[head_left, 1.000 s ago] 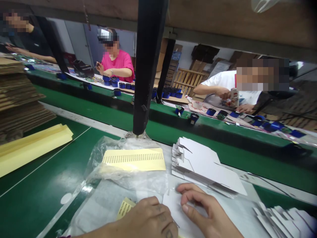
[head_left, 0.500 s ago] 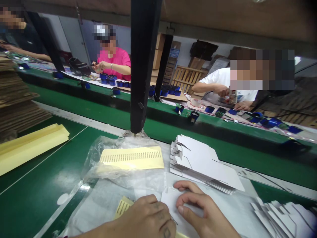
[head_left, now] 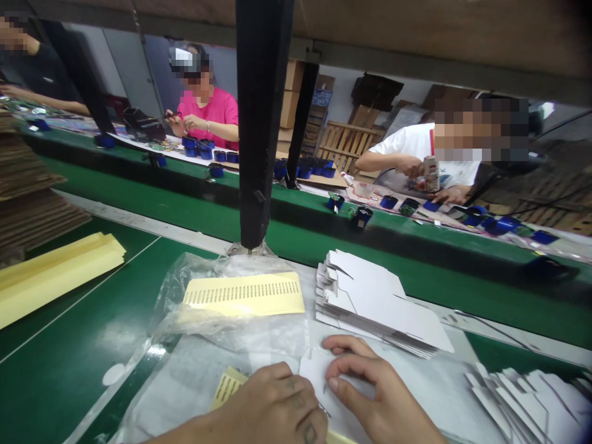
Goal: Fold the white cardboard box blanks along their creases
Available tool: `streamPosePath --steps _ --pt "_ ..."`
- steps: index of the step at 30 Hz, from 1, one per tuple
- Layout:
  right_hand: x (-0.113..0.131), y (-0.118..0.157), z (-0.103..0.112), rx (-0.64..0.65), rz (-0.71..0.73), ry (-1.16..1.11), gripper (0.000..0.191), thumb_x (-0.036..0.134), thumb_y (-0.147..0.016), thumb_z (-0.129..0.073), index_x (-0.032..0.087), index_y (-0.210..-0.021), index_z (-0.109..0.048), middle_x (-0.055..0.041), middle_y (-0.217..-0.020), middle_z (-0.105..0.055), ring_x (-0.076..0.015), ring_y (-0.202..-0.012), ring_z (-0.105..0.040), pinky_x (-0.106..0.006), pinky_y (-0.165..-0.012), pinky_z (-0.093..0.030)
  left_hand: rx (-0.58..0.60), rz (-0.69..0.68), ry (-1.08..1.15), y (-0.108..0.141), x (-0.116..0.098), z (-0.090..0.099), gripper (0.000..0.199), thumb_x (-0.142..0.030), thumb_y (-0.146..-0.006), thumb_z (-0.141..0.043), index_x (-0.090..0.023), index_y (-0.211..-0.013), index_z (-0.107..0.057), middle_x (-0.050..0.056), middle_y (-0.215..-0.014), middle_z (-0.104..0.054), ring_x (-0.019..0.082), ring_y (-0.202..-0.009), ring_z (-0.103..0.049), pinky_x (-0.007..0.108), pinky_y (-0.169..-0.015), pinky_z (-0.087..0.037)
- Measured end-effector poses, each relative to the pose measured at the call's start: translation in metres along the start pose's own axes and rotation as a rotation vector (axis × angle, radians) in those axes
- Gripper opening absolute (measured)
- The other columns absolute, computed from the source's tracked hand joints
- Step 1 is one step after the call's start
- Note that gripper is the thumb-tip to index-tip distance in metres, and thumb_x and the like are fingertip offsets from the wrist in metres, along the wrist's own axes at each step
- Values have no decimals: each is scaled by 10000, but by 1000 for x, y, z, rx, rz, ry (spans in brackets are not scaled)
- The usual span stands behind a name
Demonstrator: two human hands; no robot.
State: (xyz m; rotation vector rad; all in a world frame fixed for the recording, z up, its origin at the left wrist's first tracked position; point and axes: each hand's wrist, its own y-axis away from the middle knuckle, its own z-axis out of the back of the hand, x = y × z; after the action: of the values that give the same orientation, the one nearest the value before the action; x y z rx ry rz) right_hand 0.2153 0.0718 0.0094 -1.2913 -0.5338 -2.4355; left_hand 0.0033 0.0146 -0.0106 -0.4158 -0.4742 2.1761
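A flat white carton blank lies under my hands at the near edge of the worktop. My left hand rests on its left part with fingers curled; the fingertips and whatever they hold are hidden. Beside it, my right hand touches the blank with fingers bent and apart, holding nothing that I can see. A small yellow label sheet with printed rows sticks out left of my left hand. Beyond my hands, a larger yellow label sheet lies on a clear plastic bag.
Stacked white carton blanks lie beyond my right hand; more blanks are at the right. Folded yellow paper and piled cardboard are left. A black post stands ahead. Co-workers sit across the green conveyor.
The view has shifted slightly. My hands stay almost in place on the carton blank. Across the conveyor, the co-worker in white has moved their head and the tool in their hand a little.
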Motion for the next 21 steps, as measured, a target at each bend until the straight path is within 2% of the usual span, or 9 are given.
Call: streamPosePath --steps 8,21 --pt "3 0 -3 -48 11 7 178 346 -848 -610 260 -755 -733 -84 -1268 -668 -277 -1224 -619 -418 -1113 -409 -12 11 -22 0 -2 2 155 -124 -997 -592 -153 -845 -581 -13 -830 -660 150 -766 -601 331 -666 -404" --pt "3 -1 -6 -103 65 78 165 311 -820 -611 262 -751 -753 -77 -1224 -716 -264 -1169 -653 -403 -1049 -473 2 10 -11 -1 0 3 153 -138 -1001 -614 -154 -854 -575 -17 -824 -658 149 -762 -607 323 -677 -399"
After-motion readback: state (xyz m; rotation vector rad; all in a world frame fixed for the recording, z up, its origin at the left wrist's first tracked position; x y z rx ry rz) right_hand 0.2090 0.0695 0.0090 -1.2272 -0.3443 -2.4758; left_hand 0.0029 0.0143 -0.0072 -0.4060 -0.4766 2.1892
